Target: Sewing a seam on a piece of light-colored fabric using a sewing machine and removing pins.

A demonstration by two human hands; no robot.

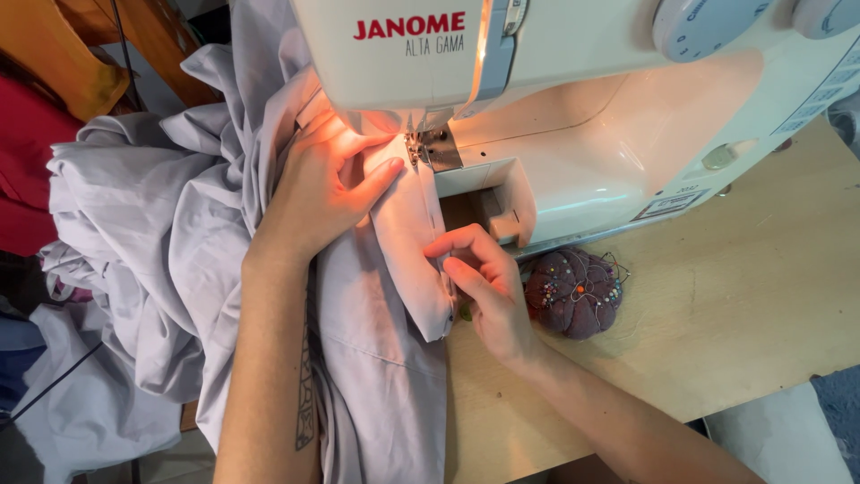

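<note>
A pale lilac-grey fabric (170, 233) lies heaped at the left and runs under the presser foot (428, 148) of a white sewing machine (609, 134). My left hand (318, 193) presses flat on the fabric just left of the needle, fingers spread. My right hand (479, 278) pinches the folded edge of the fabric strip (417, 260) in front of the machine's free arm, thumb and forefinger closed on it.
A dark purple pincushion (573, 291) stuck with several coloured pins sits on the wooden table (735, 296) right of my right hand. Red cloth (27, 170) and a wooden frame (90, 54) stand at the far left.
</note>
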